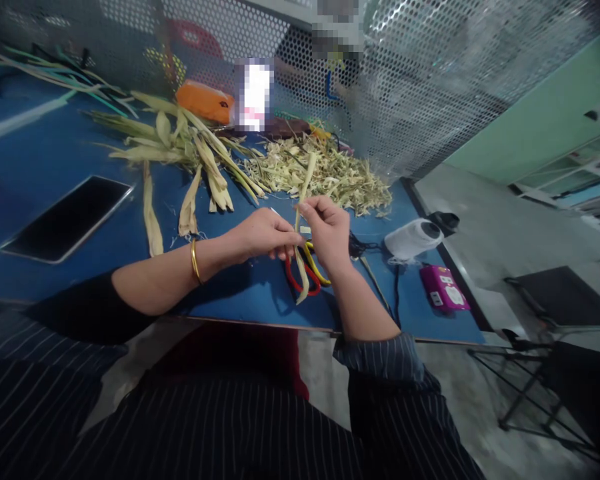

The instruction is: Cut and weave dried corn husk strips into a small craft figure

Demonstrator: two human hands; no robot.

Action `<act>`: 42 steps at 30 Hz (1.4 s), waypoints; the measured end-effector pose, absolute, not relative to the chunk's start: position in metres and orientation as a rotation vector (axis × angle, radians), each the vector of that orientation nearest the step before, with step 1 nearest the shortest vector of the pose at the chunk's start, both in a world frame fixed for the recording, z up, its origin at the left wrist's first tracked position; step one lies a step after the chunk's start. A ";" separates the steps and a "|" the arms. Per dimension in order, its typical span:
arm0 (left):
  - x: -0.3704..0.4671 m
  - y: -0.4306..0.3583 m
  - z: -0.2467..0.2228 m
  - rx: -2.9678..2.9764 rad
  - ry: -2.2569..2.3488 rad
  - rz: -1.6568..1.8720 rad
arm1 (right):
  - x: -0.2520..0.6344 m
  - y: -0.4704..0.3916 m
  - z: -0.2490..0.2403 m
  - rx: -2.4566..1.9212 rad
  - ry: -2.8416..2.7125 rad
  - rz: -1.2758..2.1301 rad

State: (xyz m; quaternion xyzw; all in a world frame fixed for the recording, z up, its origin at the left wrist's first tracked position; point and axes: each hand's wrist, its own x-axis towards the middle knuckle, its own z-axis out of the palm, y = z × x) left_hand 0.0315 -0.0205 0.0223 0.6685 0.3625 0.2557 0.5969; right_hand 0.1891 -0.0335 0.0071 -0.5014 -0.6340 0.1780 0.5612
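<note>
Husk strip (307,175) held upright-ish over the blue table (240,293) | left hand (273,235): fingers pinching its lower part | right hand (325,223): thumb and fingertips closed on it higher up | red-and-yellow-handled scissors (318,283) lie beneath | heap of shreds (340,177) just beyond.

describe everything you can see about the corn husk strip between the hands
The corn husk strip is pale yellow-green, long and dry-looking, broader towards both ends and narrow between them. It runs lengthwise away from the person, pinched by the left hand and, farther up, the right hand. Its near end hangs across the view of a red loop; whether they touch is unclear.
</note>
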 end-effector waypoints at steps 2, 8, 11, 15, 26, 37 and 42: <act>0.031 -0.018 0.021 1.395 0.842 0.709 | 0.192 -0.042 0.017 -1.162 -1.515 0.118; 0.029 -0.006 0.018 1.017 0.723 1.087 | 0.179 -0.062 0.019 -1.223 -1.695 0.000; 0.032 -0.007 0.016 0.980 0.713 1.143 | 0.168 -0.055 0.006 -1.359 -1.747 0.220; 0.036 -0.009 0.014 0.982 0.716 1.211 | 0.164 -0.047 -0.002 -1.276 -1.731 0.356; 0.036 -0.010 0.015 0.927 0.782 1.210 | 0.172 -0.048 0.000 -1.108 -1.897 0.356; 0.030 -0.006 0.021 0.857 0.793 1.121 | 0.173 -0.053 0.003 -1.186 -2.033 0.044; 0.022 -0.002 0.028 0.897 0.794 0.996 | 0.182 -0.052 0.008 -1.330 -1.788 -0.381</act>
